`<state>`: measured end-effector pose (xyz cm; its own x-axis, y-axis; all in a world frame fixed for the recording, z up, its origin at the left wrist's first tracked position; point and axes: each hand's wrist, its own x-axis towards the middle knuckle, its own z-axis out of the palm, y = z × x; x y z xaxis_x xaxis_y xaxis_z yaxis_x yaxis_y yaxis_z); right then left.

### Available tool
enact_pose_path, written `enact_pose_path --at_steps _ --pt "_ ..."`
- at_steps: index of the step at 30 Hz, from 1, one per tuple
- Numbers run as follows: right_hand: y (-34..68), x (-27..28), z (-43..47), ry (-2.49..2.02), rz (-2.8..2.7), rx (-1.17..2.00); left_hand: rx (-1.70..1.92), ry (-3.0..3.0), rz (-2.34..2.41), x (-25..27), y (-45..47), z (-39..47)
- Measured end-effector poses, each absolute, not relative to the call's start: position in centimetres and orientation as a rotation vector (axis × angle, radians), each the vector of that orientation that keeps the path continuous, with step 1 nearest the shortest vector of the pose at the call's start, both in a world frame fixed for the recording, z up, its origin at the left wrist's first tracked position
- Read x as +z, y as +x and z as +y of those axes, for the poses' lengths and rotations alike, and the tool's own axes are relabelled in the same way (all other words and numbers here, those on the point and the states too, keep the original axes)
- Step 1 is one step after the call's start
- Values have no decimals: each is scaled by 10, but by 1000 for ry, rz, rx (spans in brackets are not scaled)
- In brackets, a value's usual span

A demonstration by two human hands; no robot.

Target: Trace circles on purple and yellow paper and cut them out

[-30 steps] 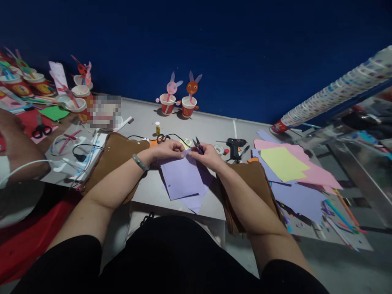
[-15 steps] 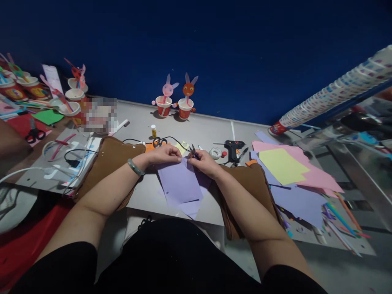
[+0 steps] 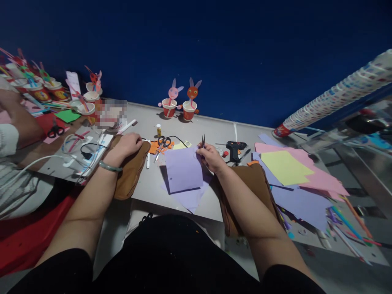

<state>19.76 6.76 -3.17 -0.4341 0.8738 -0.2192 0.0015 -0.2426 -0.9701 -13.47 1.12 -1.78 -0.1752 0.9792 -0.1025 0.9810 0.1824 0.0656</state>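
My right hand (image 3: 210, 157) pinches the upper right corner of a sheet of purple paper (image 3: 184, 171), which hangs over more purple paper (image 3: 191, 202) on the table. In the same hand is a dark tool (image 3: 203, 141) with two pointed tips facing up; its kind is unclear. A faint curved line shows on the sheet near my thumb. My left hand (image 3: 129, 145) is over the left brown pad (image 3: 130, 179), fingers curled in; whether anything is inside them is hidden. Just right of it lie scissors (image 3: 163, 141), orange paper scraps (image 3: 154, 148) and a white marker (image 3: 148, 160).
Two rabbit-topped cups (image 3: 169, 108) stand by the blue wall. At right are a glue gun (image 3: 235, 150), a second brown pad (image 3: 245, 192), coloured paper (image 3: 284, 167) and a tall cup stack (image 3: 337, 98). A power strip (image 3: 94, 157) and another person's arm (image 3: 24, 118) are at left.
My left hand has let go of the purple sheet and moved left to the brown pad. My right hand keeps the sheet and tool, raised slightly. The other person's arm shows more.
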Motion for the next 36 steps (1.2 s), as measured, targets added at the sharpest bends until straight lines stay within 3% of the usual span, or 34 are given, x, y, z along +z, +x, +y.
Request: enact_pose_path --at_steps 7,13,15,18,20,27,31,36 --pt "201 -24 71 -1030 -1160 1774 -114 1946 2303 -19 -136 -2" --pt "201 -27 82 -931 -848 1613 -141 2043 2181 16 -95 20" --pt "203 -27 87 -904 -764 1525 -64 2145 1953 24 -57 19" --pt "207 -24 92 -890 -625 1433 22 2190 1021 18 4 3" --pt "208 -22 90 -878 -576 1451 76 2050 742 3 35 -8" --pt "199 -26 74 -780 -704 1643 570 1680 1030 -51 48 4" --pt "194 -34 72 -807 -839 1595 867 1356 1202 -55 39 14" --pt "191 -44 66 -836 -1053 1567 1275 1189 1062 -53 34 20"
